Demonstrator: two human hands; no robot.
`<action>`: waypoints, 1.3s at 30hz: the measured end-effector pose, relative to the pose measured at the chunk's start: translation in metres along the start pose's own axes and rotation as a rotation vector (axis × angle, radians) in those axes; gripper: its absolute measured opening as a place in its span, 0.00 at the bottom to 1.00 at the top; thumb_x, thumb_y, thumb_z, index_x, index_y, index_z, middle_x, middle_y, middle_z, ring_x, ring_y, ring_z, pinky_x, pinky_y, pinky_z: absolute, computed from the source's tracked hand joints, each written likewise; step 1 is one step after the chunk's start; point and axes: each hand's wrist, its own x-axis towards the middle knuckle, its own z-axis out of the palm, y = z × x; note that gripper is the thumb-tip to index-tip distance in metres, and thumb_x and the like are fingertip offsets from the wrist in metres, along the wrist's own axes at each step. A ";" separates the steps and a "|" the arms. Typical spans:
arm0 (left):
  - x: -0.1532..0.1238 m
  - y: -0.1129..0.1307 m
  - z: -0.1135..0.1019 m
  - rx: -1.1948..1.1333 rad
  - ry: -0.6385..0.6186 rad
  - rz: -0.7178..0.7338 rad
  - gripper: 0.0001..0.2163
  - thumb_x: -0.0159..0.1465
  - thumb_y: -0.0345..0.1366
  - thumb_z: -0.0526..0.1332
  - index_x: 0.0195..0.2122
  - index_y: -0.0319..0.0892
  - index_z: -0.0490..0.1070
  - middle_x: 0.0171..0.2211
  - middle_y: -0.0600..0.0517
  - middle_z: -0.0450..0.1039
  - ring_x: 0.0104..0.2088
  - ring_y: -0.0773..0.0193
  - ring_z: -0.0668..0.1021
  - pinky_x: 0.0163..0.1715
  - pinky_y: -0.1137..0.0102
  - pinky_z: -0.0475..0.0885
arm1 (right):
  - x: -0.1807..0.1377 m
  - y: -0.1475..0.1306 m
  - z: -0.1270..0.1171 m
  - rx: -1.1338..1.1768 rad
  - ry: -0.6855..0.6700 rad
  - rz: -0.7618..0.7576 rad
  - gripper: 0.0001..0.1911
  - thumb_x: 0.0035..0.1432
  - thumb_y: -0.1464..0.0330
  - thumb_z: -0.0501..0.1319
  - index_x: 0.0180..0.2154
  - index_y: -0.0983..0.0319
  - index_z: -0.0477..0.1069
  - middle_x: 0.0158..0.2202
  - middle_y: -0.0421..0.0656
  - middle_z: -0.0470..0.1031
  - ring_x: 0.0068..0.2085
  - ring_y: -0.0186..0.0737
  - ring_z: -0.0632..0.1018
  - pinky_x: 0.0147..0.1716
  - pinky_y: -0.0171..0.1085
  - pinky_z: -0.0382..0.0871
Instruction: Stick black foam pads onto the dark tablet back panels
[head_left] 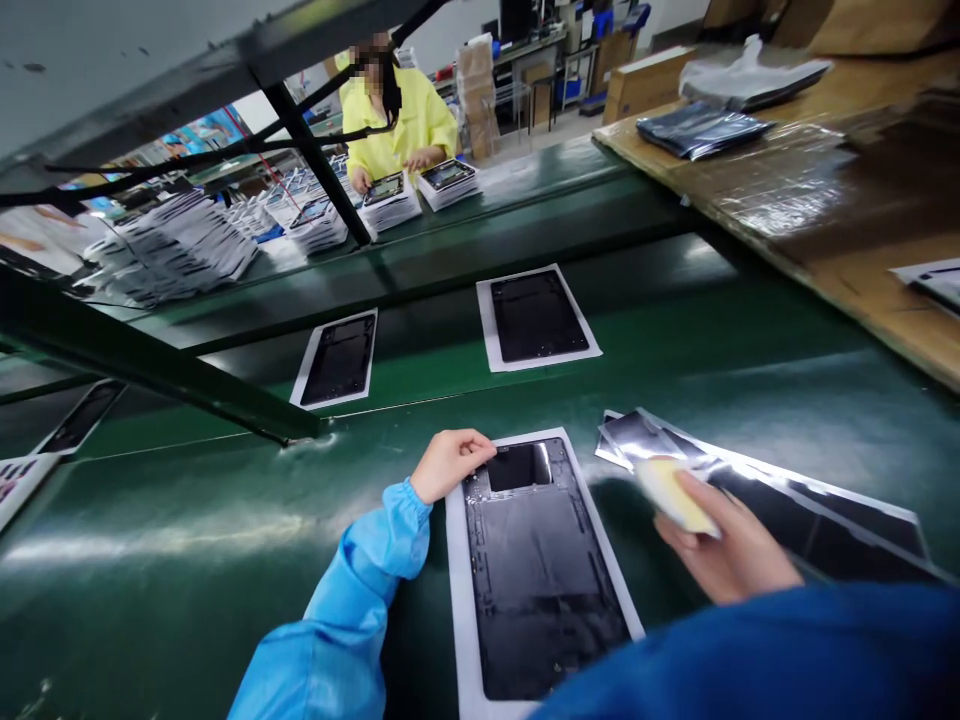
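A dark device back panel [536,565] lies on a white sheet on the green belt [187,540] right in front of me. My left hand [448,462] rests closed on the sheet's top left corner, fingers curled against the panel's upper edge. To the right, my right hand [724,548] grips a small pale yellow pad [673,492] between thumb and fingers. It hovers over a strip of shiny dark film pieces [787,500] lying beside the panel.
Two more panels on white sheets [536,318] [339,358] lie farther up the belt. A dark metal frame bar [142,365] crosses on the left. A person in a yellow coat [397,120] handles stacked trays [390,200] across the line. A wooden bench [825,190] stands at right.
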 end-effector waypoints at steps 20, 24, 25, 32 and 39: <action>0.002 -0.001 0.002 0.043 -0.018 -0.018 0.09 0.56 0.38 0.62 0.30 0.38 0.79 0.22 0.54 0.74 0.20 0.71 0.67 0.22 0.77 0.63 | 0.028 0.028 0.063 -0.493 -0.119 -0.327 0.14 0.53 0.57 0.59 0.37 0.59 0.73 0.25 0.36 0.76 0.20 0.35 0.72 0.22 0.34 0.68; 0.002 -0.003 0.002 0.059 -0.020 -0.018 0.09 0.56 0.38 0.62 0.30 0.38 0.79 0.22 0.54 0.75 0.20 0.71 0.67 0.22 0.76 0.63 | 0.027 0.027 0.063 -0.529 -0.148 -0.341 0.12 0.55 0.59 0.58 0.38 0.58 0.72 0.23 0.35 0.76 0.20 0.36 0.72 0.22 0.34 0.68; 0.002 -0.003 0.001 0.063 -0.021 -0.018 0.09 0.56 0.38 0.62 0.30 0.38 0.79 0.22 0.54 0.75 0.20 0.71 0.67 0.22 0.76 0.62 | 0.026 0.027 0.063 -0.536 -0.150 -0.344 0.12 0.55 0.58 0.58 0.38 0.57 0.72 0.23 0.35 0.76 0.19 0.36 0.72 0.22 0.34 0.68; 0.002 -0.001 0.001 0.082 -0.027 -0.018 0.10 0.56 0.38 0.61 0.30 0.39 0.79 0.22 0.54 0.74 0.20 0.71 0.67 0.22 0.76 0.61 | 0.026 0.027 0.063 -0.575 -0.146 -0.362 0.11 0.56 0.59 0.58 0.38 0.57 0.71 0.25 0.36 0.77 0.20 0.34 0.72 0.23 0.34 0.67; 0.002 -0.002 0.001 0.071 -0.025 0.005 0.10 0.56 0.39 0.61 0.30 0.38 0.79 0.21 0.54 0.74 0.20 0.71 0.66 0.22 0.76 0.60 | 0.024 0.026 0.064 -0.603 -0.141 -0.370 0.12 0.56 0.58 0.57 0.38 0.58 0.71 0.22 0.34 0.74 0.15 0.32 0.66 0.20 0.34 0.64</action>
